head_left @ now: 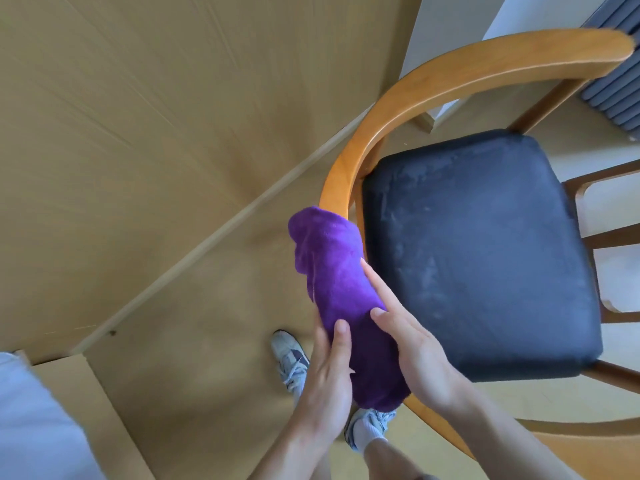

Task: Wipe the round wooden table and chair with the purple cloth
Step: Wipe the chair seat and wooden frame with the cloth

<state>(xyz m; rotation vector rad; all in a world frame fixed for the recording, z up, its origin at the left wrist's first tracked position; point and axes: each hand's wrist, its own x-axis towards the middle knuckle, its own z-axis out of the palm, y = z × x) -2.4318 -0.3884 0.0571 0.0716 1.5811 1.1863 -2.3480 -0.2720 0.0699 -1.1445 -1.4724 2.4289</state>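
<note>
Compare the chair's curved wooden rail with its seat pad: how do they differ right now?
The curved wooden rail is glossy orange-brown wood; the seat pad is black and padded. The rail is a narrow arc, the seat pad a broad, roughly square slab. The purple cloth is draped over the rail, held by the left hand and right hand; the seat pad is bare, with pale dusty smears. Both are parts of one chair.

arms: bare, no sleeves | shoes: grey-white lace-up sneakers | socks: white

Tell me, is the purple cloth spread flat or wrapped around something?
Wrapped: the purple cloth drapes over the chair's curved wooden rail, both hands holding it.
</note>
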